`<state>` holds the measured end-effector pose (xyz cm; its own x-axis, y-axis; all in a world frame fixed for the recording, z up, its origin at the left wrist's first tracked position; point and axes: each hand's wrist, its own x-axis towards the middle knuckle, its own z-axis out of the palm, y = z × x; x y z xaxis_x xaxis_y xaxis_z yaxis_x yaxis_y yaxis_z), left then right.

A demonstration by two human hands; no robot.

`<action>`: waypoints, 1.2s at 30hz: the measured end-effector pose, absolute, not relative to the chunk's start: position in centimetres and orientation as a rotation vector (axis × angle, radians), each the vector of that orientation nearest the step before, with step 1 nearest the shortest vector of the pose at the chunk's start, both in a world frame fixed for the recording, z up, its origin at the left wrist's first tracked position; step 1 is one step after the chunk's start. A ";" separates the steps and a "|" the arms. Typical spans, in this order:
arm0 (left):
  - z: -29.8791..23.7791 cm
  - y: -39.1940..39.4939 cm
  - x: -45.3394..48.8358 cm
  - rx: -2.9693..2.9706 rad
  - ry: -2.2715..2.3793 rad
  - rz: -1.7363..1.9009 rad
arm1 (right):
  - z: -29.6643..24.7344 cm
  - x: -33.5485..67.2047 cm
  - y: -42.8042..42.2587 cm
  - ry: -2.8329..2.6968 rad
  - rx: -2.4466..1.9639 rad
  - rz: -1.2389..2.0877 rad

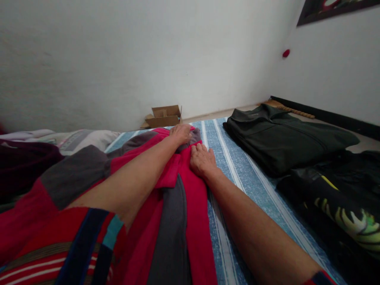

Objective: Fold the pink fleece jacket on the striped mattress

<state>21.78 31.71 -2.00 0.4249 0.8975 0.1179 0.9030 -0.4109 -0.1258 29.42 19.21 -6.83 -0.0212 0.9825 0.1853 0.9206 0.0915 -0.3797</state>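
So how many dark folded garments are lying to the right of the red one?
2: a dark green folded jacket on the striped cloth near the wall, and a black garment with a yellow-green print nearer the camera. More may lie out of frame.

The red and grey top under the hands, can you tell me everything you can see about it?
The red and grey top looks like soft fleece, red with dark grey panels and a grey sleeve end at the left. It lies spread flat on the blue striped cloth, stretching from the near edge toward the wall. The left hand presses its far end, near the grey collar part; the right hand rests flat on the red fabric beside it.
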 end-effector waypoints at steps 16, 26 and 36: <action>-0.2 30.9 17.9 -2.677 -1.736 0.174 | -7.4 29.5 19.1 -2.003 -1.884 0.148; 0.7 24.6 19.4 -2.512 -1.514 -0.060 | -7.8 29.5 19.2 -2.009 -1.886 0.113; -3.9 10.7 13.8 -2.736 -1.253 -0.078 | -8.1 29.3 18.8 -2.020 -1.871 0.081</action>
<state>13.80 10.67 -3.92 0.6534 0.7502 0.1014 0.7570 -0.6461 -0.0977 29.31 18.77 -8.10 -0.0375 0.9705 0.2381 0.9484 0.1096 -0.2974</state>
